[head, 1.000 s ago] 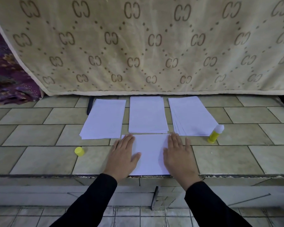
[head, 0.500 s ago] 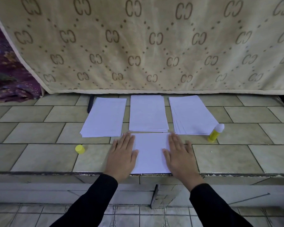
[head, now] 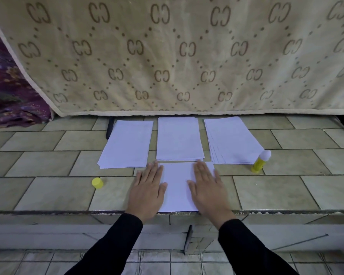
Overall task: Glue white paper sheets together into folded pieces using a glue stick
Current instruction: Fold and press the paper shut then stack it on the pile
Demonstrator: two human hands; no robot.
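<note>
A white paper piece [head: 178, 187] lies at the front edge of the tiled ledge. My left hand [head: 148, 192] presses flat on its left side and my right hand [head: 208, 190] presses flat on its right side, fingers straight. Behind it lie three stacks of white sheets: a left stack [head: 127, 144], a middle stack [head: 179, 138] and a right stack [head: 231, 140]. The uncapped yellow glue stick [head: 260, 161] stands to the right of the right stack. Its yellow cap [head: 97, 183] sits on the tiles left of my left hand.
A beige patterned mattress [head: 171, 56] stands upright along the back of the ledge [head: 48, 195]. Purple fabric [head: 10, 96] is bunched at far left. Below the ledge's front edge is a tiled floor [head: 157, 262].
My two hands have slid slightly closer together on the front paper piece. The stacks, glue stick and cap have stayed where they were.
</note>
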